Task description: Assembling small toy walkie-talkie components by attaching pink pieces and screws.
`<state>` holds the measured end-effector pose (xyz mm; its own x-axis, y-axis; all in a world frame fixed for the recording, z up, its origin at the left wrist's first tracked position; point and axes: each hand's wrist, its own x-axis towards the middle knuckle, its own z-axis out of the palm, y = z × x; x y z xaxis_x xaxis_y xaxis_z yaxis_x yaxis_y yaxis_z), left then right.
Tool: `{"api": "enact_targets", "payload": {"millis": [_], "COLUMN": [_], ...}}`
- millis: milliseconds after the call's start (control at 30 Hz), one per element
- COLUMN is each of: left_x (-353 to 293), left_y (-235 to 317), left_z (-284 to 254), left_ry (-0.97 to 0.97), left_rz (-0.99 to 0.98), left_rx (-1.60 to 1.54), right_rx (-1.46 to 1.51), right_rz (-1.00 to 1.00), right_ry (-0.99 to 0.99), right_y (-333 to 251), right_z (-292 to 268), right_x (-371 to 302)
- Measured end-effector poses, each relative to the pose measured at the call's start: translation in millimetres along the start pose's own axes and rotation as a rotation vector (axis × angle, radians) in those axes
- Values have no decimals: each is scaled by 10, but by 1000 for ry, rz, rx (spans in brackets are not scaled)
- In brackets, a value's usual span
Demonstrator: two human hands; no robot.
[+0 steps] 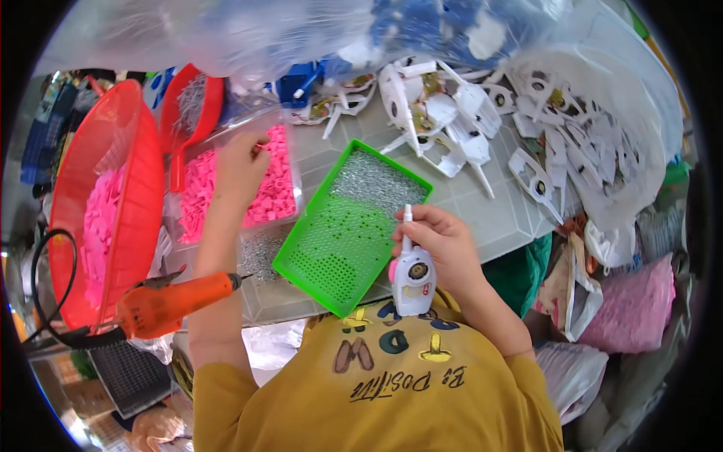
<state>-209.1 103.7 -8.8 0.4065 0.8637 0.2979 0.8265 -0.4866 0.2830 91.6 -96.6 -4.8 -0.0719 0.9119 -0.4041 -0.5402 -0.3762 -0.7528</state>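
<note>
My left hand point(242, 162) reaches into a clear container of small pink plastic pieces point(265, 194), fingers pinched among them. My right hand point(444, 245) grips a white plastic toy part point(413, 273) with a pink bit on its side, held upright near my chest. Between the hands lies a green perforated tray point(331, 256), tilted, with many tiny silver screws point(376, 181) spread over its far half.
An orange electric screwdriver point(169, 301) with a black cable lies at the table's left edge. A red basket point(113, 196) holds pink pieces. A red scoop point(192, 113) sits behind. White plastic parts point(542, 143) are heaped at right, with clear plastic bags point(301, 30) behind.
</note>
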Motion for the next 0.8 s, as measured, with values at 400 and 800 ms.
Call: {"api": "enact_targets", "payload": {"millis": [400, 800], "left_x": [-254, -203], "left_y": [1528, 1573], "left_z": [-151, -130], "left_ry": [-570, -531], "left_rz": [-248, -90], "left_rx": [-1245, -1096], "right_rx": [-89, -193], "right_rz": [-34, -27], "right_ry": [-30, -29], "right_y": [-81, -74], "right_z": [106, 145], "right_x": [-138, -128]}}
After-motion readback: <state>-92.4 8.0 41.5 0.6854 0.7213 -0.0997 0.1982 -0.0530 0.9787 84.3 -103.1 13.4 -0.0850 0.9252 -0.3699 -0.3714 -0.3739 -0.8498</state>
